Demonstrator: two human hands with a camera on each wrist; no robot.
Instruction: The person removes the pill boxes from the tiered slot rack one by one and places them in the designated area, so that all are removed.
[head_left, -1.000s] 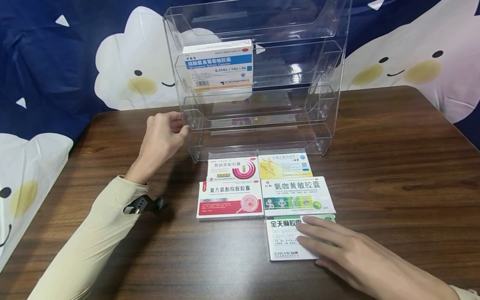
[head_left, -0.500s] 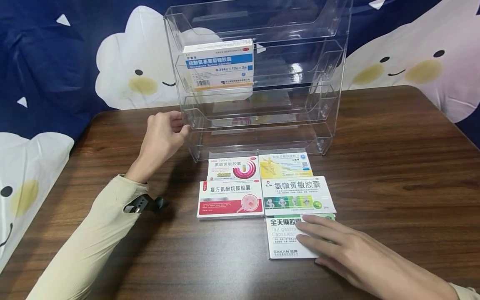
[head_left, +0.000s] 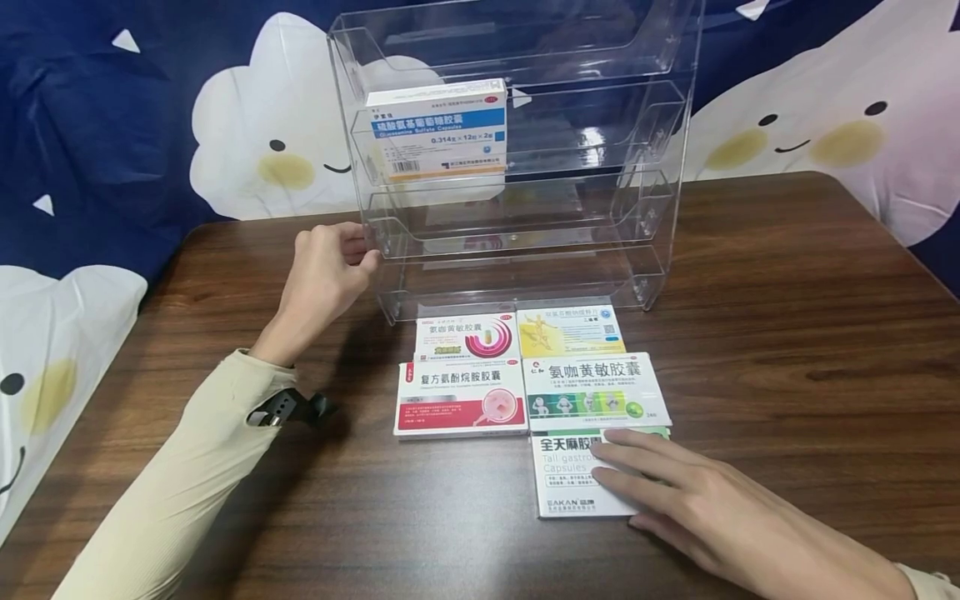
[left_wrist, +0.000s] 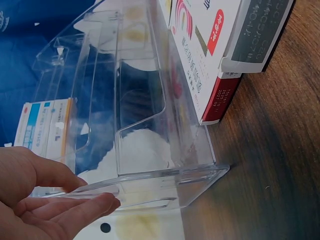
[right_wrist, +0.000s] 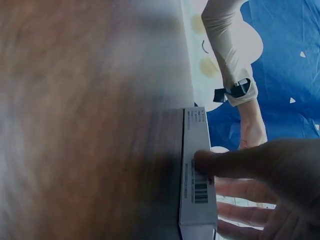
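Note:
A clear acrylic rack (head_left: 517,242) with several tiers stands at the back of the table. My left hand (head_left: 326,271) grips the rack's left side panel, thumb and fingers on either side of its edge in the left wrist view. On the table, my right hand (head_left: 693,500) rests on a white-and-green gastrodia capsule box (head_left: 570,479). Its fingers lie fairly straight over the top, while the thumb (right_wrist: 212,162) touches the barcoded side in the right wrist view. A white-and-blue glucosamine capsule box (head_left: 438,133) stands upright at the left of an upper tier.
Between the rack and my right hand lie a pink-and-white box (head_left: 446,337), a yellow-and-white box (head_left: 570,331), a red-and-white box (head_left: 461,408) and a green-and-white box (head_left: 596,387), close together. A patterned blue cloth (head_left: 82,167) hangs behind the brown wooden table (head_left: 787,333).

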